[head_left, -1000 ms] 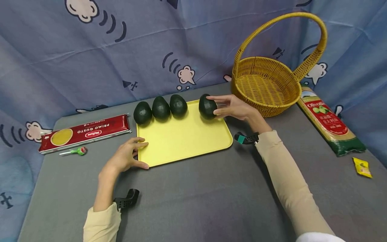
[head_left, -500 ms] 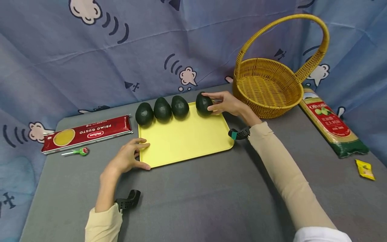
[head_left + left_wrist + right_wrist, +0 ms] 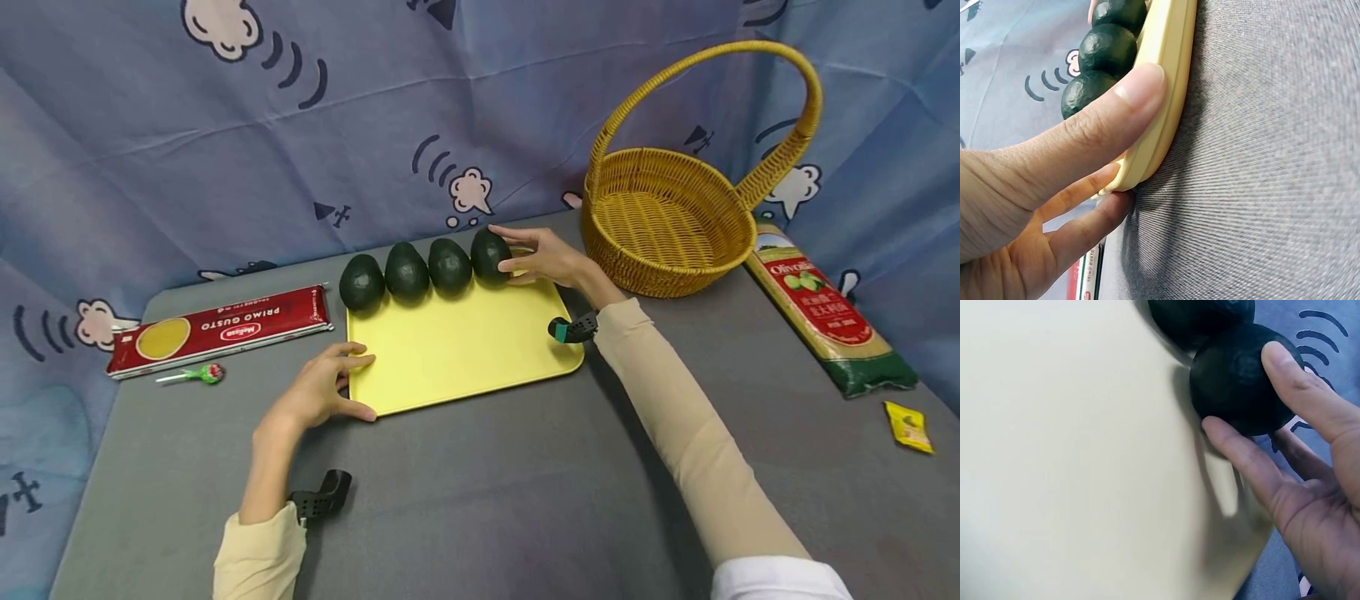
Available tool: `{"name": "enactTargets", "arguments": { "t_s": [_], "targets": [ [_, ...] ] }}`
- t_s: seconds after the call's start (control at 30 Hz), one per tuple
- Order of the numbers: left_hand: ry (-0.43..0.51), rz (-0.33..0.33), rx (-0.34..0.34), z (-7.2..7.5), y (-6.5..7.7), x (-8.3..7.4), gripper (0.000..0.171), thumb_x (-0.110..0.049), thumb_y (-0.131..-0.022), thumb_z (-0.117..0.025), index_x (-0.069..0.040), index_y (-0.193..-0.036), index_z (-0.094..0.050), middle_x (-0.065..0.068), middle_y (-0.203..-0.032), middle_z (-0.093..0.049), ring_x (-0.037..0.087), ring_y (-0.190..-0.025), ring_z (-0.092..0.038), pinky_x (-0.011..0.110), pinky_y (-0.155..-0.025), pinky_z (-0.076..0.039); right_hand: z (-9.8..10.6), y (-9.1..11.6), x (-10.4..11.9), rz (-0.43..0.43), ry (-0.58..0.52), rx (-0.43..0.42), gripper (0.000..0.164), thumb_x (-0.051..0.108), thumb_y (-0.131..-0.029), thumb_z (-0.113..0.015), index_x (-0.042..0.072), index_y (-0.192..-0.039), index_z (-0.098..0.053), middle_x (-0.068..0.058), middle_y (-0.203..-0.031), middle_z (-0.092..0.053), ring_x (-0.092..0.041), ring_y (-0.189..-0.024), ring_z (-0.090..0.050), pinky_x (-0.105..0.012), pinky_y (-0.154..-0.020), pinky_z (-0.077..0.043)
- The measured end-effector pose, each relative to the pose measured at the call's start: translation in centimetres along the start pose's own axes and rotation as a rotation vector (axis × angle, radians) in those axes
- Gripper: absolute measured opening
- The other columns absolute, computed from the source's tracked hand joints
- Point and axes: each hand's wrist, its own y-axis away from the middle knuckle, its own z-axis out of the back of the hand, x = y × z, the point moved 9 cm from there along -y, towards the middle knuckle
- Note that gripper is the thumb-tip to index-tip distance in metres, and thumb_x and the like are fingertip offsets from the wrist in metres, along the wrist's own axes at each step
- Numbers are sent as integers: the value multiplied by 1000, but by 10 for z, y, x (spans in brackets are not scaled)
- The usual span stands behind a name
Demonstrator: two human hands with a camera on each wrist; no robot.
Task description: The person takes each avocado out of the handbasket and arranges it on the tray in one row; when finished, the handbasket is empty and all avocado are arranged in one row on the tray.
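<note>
A yellow tray [image 3: 457,358] lies on the table, with a row of dark green avocados along its far edge. My right hand [image 3: 543,257] holds the rightmost avocado [image 3: 491,257], thumb and fingers around it, right beside its neighbour [image 3: 450,267]. In the right wrist view this avocado [image 3: 1244,381] is between the thumb and fingertips, low over the tray. Farther left in the row are two more, a middle avocado [image 3: 407,272] and an end avocado [image 3: 362,283]. At the tray's near-left corner, my left hand [image 3: 318,387] grips the rim, thumb on the front side [image 3: 1169,119] and fingers on the end.
Left of the tray lies a red spaghetti pack [image 3: 221,329], with a green lollipop [image 3: 206,373] in front of it. A yellow wicker basket [image 3: 667,225] with a tall handle stands back right. Beyond it are a long pasta bag [image 3: 825,308] and a small yellow packet [image 3: 909,427].
My right hand has moved left along the tray's far edge with the avocado, closing the gap to the row. My left hand has stayed at the tray corner.
</note>
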Motion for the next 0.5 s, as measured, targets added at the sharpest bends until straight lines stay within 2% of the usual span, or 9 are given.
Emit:
{"name": "enactTargets", "arguments": {
  "t_s": [0.27, 0.5],
  "targets": [
    [-24, -31, -17, 3, 0, -3, 78, -13, -66, -88, 10, -131, -53, 27, -139, -41, 39, -112, -57, 43, -91, -52, 0, 1, 2, -20, -24, 31, 74, -7, -90, -60, 18, -152, -29, -18, -156, -19, -37, -137, -31, -47, -89, -52],
    [-28, -28, -19, 2, 0, -1, 78, -14, -66, -89, 9, -131, -54, 26, -139, -42, 37, -110, -58, 43, -91, -52, 2, 2, 1, -2, -38, 35, 74, -10, -89, -59, 16, -152, -29, -18, -155, -21, -38, -134, -37, -48, -89, -51]
  ]
}}
